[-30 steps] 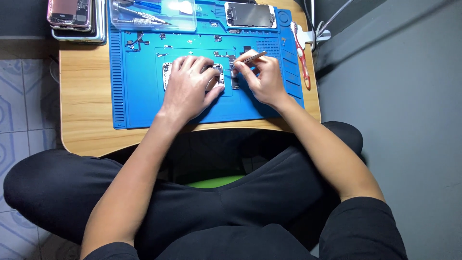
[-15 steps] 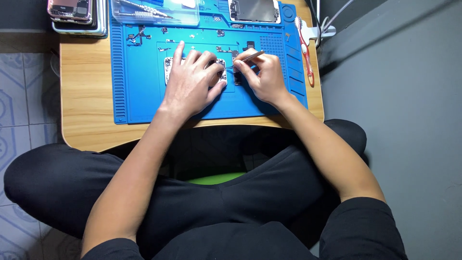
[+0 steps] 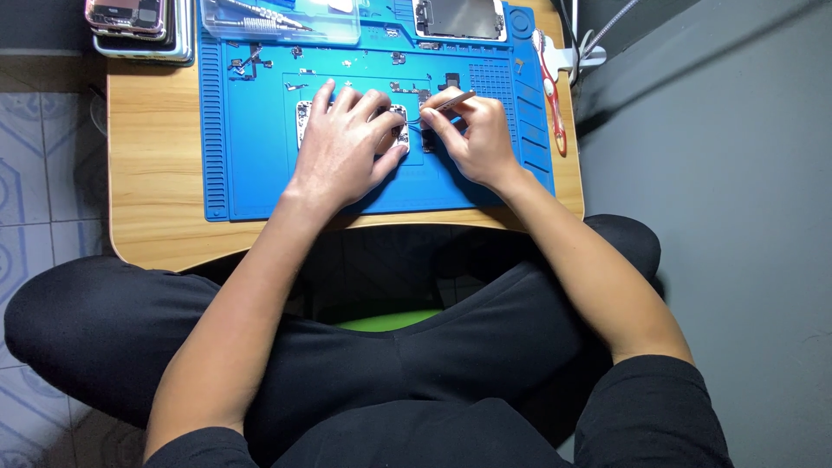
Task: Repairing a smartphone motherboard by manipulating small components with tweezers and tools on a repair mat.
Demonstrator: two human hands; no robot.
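An opened phone (image 3: 399, 130) lies on a blue work mat (image 3: 251, 156) on a small wooden table (image 3: 152, 182). My left hand (image 3: 342, 147) rests flat over the phone and covers most of it, pressing it down. My right hand (image 3: 472, 134) sits just to the right of the phone and pinches metal tweezers (image 3: 452, 101), whose tips point toward the phone's right edge. Small screws and parts (image 3: 407, 87) lie scattered on the mat above my hands.
A stack of phones (image 3: 139, 26) sits at the table's back left, a clear plastic tray with tools (image 3: 277, 19) beside it, and another opened phone (image 3: 458, 19) at the back. A red-handled tool (image 3: 552, 100) lies along the mat's right edge. My crossed legs are below the table.
My hands have stayed on the phone. The fingers of my left hand have drawn slightly closer together, and the view has shifted a little.
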